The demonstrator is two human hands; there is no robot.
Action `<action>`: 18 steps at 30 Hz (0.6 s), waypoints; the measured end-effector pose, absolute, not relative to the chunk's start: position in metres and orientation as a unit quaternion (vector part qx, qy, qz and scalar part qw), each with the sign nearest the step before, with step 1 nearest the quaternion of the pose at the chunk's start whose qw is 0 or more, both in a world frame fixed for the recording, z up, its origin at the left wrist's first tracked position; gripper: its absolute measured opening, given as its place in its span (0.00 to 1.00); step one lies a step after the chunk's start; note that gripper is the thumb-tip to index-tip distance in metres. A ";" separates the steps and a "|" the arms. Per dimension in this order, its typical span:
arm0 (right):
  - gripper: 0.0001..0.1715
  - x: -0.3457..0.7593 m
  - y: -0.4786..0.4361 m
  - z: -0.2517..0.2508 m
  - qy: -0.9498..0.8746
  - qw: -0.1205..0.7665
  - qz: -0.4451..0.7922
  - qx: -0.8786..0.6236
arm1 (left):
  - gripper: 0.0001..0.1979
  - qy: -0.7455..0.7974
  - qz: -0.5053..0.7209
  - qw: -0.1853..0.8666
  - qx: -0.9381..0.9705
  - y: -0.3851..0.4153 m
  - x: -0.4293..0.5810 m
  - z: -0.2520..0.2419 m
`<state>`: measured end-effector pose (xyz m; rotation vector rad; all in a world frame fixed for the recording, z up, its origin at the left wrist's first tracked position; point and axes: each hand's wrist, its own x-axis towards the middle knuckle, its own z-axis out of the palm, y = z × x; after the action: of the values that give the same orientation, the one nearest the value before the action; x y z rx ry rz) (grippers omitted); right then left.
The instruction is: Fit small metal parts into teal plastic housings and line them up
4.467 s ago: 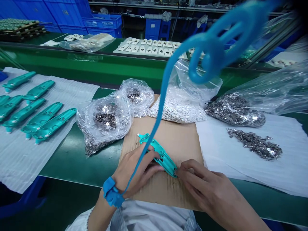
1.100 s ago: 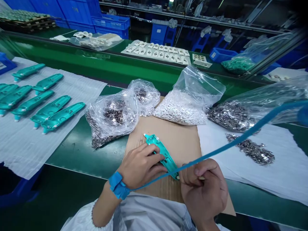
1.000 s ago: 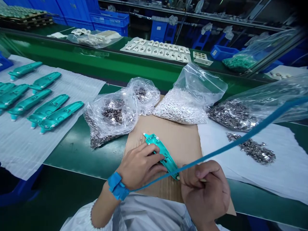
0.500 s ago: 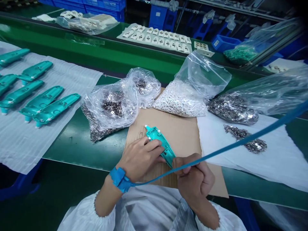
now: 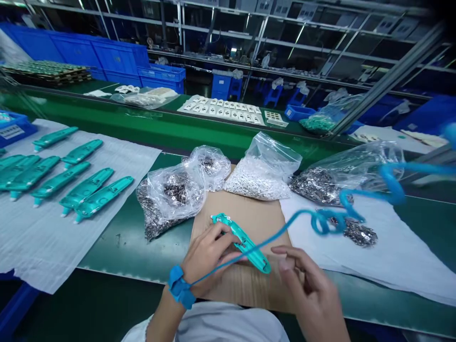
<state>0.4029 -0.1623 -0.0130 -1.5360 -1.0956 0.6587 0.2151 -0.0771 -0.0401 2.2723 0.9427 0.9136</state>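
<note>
My left hand (image 5: 208,249) is closed around a teal plastic housing half (image 5: 257,259), which lies slanted above the cardboard sheet (image 5: 270,223) with its hollow inside facing up. Small white parts sit at its far end. A blue wrist band (image 5: 180,287) is fastened on my left wrist. To the right of the housing and apart from it, my right hand (image 5: 309,280) has its index finger stretched out and the thumb away from it. I see nothing in its fingers. A blue coiled cord (image 5: 322,223) runs from the wrist band across the housing to the right.
Bags of small metal parts (image 5: 174,194) and a bag of white pieces (image 5: 258,178) stand behind the cardboard. Loose metal parts (image 5: 359,232) lie on white sheeting at right. Several teal housings (image 5: 103,194) rest on a white cloth (image 5: 42,247) at left. A green conveyor edge (image 5: 149,123) runs behind.
The view has tilted up and shows more of the shelves behind. My right hand has let go of the housing's near end and moved away to the right, opening. My left hand still holds it.
</note>
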 end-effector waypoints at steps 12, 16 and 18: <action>0.10 0.413 -0.143 -0.011 -0.685 0.474 0.199 -0.516 | 0.15 0.402 0.359 0.303 0.786 -0.078 0.213 -0.024; 0.08 0.420 -0.136 -0.010 -0.692 0.450 0.237 -0.512 | 0.14 0.418 0.364 0.262 0.790 -0.079 0.214 -0.023; 0.11 0.420 -0.137 -0.015 -0.627 0.446 0.316 -0.556 | 0.12 0.409 0.357 0.250 0.801 -0.079 0.213 -0.024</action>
<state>0.4204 -0.1366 -0.0153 -1.3767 -1.5522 0.7818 0.2135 -0.0790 -0.0239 2.1814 1.1134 0.9730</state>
